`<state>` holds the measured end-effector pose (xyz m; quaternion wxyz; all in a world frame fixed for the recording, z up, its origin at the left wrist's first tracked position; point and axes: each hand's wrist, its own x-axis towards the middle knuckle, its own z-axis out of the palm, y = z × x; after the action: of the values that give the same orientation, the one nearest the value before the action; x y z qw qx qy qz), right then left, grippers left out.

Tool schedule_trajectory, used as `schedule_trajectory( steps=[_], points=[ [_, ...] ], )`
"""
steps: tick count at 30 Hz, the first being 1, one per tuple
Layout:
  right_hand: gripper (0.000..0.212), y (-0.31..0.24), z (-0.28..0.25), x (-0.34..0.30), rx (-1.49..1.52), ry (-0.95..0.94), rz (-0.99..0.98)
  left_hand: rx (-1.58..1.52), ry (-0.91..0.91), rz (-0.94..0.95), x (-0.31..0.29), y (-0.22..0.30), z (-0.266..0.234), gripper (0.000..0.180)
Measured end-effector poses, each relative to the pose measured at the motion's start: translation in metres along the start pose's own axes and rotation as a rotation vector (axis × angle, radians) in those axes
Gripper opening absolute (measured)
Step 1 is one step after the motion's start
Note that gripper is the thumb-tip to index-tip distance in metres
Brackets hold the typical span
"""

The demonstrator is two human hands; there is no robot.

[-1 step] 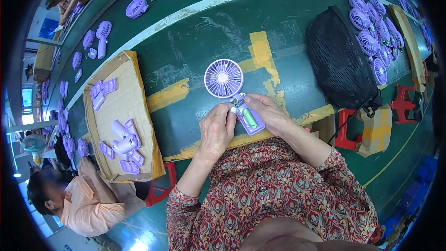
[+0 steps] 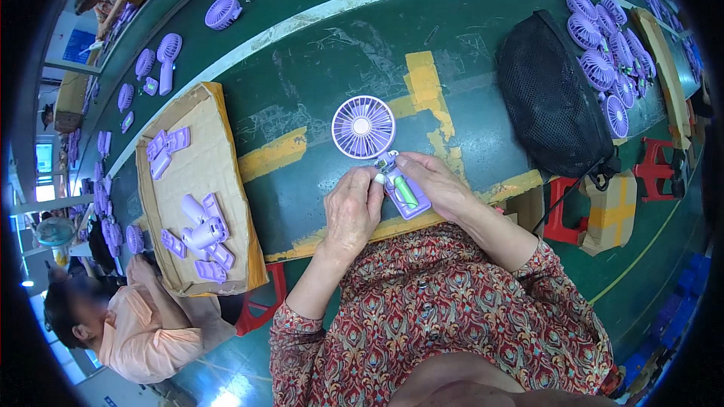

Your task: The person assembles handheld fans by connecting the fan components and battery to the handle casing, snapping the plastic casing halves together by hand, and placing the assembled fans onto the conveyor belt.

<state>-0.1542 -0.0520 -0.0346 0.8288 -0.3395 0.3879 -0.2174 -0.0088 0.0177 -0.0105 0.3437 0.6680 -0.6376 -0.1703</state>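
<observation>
A purple handheld fan point(image 2: 363, 127) lies at the front of the green bench, its round grille pointing away from me. Its handle is uncovered and shows a green battery cell point(image 2: 406, 191) and thin wires. My right hand point(image 2: 436, 182) grips the handle from the right, thumb near the neck. On the other side my left hand point(image 2: 353, 202) pinches at the neck joint, where a small circuit part shows. A pale cap covers one of its fingertips. Whatever sits between the left fingertips is too small to make out.
Left of me stands a cardboard tray point(image 2: 245, 215) holding purple handle parts point(image 2: 204, 234). A black mesh bag point(image 2: 554, 98) lies to the right, before a pile of purple fans point(image 2: 603, 45). Across a white rail, more fans point(image 2: 222, 12) rest on a green belt. A co-worker point(image 2: 136, 324) sits at left.
</observation>
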Motion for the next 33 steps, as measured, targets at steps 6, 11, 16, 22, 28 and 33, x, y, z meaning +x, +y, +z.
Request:
schedule_trajectory(
  steps=[6,11,16,22,28,33],
  points=[
    [0.035,-0.005,0.003,-0.003,-0.035,0.009,0.024,0.022,0.028,0.128,0.003,0.005,-0.002,0.031],
    [0.030,-0.008,-0.001,-0.007,-0.087,-0.185,-0.071,0.038,0.003,0.170,0.002,0.005,-0.004,0.032],
    [0.027,-0.004,-0.002,-0.006,-0.164,-0.216,-0.111,0.150,-0.058,0.233,0.003,0.009,-0.004,0.033],
    [0.027,0.001,-0.002,-0.006,-0.271,-0.186,-0.204,0.246,-0.161,0.238,0.005,0.015,-0.006,0.035],
    [0.031,-0.003,0.001,-0.007,-0.241,-0.159,-0.187,0.241,-0.202,0.284,0.012,0.012,-0.008,0.038],
    [0.035,-0.017,-0.006,-0.006,-0.076,-0.275,0.002,0.152,-0.139,0.221,0.011,0.012,-0.007,0.043]
  ],
)
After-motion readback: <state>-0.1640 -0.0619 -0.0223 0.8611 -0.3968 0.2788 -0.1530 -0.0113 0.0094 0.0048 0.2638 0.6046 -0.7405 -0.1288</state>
